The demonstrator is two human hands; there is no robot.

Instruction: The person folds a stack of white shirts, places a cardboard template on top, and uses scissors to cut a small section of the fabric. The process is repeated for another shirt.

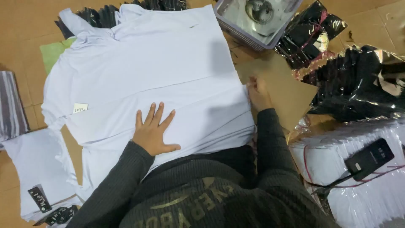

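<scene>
1. A white shirt [152, 71] is spread flat over a cardboard-covered surface [25, 21], filling the middle of the view, with its collar end toward the top left.
2. The left hand [152, 131] is laid palm down on the lower middle of the shirt, fingers stretched out and slightly fanned; nothing is gripped by it.
3. The right hand [258, 93] is placed at the right edge of the shirt, where the cloth meets a brown cardboard sheet [287, 90]. Its fingers are curled at the hem, but whether the cloth is pinched cannot be told.
4. A small white tag [80, 108] is seen on the left part of the shirt.
5. A grey plastic basket [236, 28] is seen at the top, just beyond the shirt, with a shiny round object inside.
6. Black garments in clear plastic bags [358, 82] are piled to the right of the cardboard sheet.
7. A stack of white packets [367, 198] is seen at the lower right, with a black phone [369, 159] lying on it and a cable plugged in.
8. A folded white garment [29, 169] with a black hang tag [39, 198] lies at the lower left.
9. A striped cloth [10, 105] lies at the left edge, and a green sheet [52, 52] shows from under the shirt at the upper left.
</scene>
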